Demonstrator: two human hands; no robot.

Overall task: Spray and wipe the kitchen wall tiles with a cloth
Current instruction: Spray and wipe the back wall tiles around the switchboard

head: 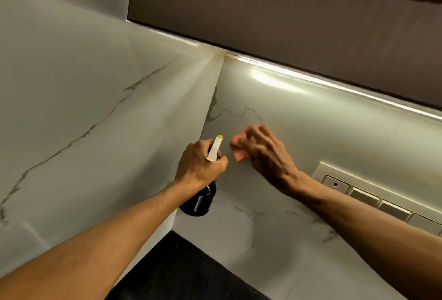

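Left hand: fingers wrapped tight round the neck of the spray bottle. The bottle is held upright in the air, just in front of the corner where the two walls meet. Its white head with the yellow tip points up and toward the right-hand wall. The hand hides the neck and trigger.

Right hand: fingers spread and only slightly bent, pressing the pink cloth flat against the wall tiles. The hand covers most of the cloth, so only its left edge and lower corner show. The fingertips are blurred. The cloth lies just right of the bottle head, apart from it.

Writing: the bottle body is dark and glossy with a pale streak on it; I cannot tell whether that is a label or a reflection, and nothing on it is legible. There is a faint oval mark on the brown cabinet above, unreadable.

Surroundings: the tiles are pale with grey veining on both walls, and a bright band of glare runs under the cabinet edge. A switch panel is set into the right wall, with the right forearm passing just below it. The black countertop sits at the foot of the corner, partly behind the left forearm.
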